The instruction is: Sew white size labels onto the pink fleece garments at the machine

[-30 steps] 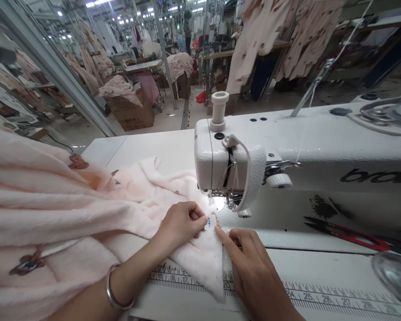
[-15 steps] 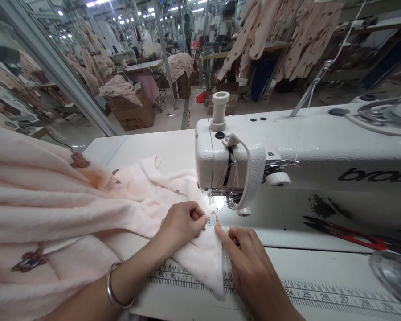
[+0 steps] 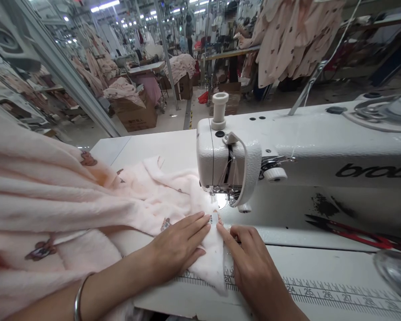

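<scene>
A pale pink fleece garment [image 3: 133,218] with printed bears spreads over the sewing machine table, its narrow end under the presser-foot area of the white sewing machine [image 3: 232,165]. A small white label [image 3: 214,217] with dark lettering lies on the fabric just in front of the needle area. My left hand [image 3: 182,243] rests flat on the fleece, fingers stretched out, tips beside the label. At the fabric's right edge, my right hand [image 3: 250,261] is closed, its index fingertip against the edge by the label and the other fingers curled. Its thumb is hidden.
A printed ruler scale [image 3: 327,295] runs along the table front. Red-handled scissors [image 3: 350,232] lie to the right under the machine arm, near a clear round object [image 3: 394,272]. Behind are cardboard boxes [image 3: 137,111], hanging pink garments [image 3: 287,44] and a person at another table.
My left hand has gone from pinching at the label to lying flat on the fleece, slightly lower. My right hand keeps nearly the same place. Hanging garments in the background have shifted.
</scene>
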A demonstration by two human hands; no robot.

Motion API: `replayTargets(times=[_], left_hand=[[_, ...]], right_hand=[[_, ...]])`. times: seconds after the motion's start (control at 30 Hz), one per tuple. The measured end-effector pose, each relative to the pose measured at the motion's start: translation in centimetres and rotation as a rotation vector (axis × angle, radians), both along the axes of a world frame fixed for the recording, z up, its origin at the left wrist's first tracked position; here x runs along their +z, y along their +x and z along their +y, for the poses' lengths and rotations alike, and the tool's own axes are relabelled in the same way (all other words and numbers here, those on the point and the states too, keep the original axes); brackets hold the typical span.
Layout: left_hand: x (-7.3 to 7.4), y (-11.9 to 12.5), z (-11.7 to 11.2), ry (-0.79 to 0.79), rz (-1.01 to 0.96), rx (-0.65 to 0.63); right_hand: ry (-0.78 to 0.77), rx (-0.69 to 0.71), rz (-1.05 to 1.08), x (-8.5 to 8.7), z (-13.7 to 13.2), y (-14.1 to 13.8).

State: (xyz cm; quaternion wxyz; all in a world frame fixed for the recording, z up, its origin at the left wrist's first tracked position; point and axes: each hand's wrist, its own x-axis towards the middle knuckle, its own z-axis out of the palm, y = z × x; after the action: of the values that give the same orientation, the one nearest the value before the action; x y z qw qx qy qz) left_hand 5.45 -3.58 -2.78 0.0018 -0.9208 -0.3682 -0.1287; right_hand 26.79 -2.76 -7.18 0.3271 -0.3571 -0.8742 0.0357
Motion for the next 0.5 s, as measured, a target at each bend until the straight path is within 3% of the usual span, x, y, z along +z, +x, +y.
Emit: replayTargets(times=[0.5], left_hand=[[-0.44,-0.4,-0.11,-0.048,0.032,-0.005]], right_hand=[[0.032,-0.007,0.025,0.25,0.04,-0.32]])
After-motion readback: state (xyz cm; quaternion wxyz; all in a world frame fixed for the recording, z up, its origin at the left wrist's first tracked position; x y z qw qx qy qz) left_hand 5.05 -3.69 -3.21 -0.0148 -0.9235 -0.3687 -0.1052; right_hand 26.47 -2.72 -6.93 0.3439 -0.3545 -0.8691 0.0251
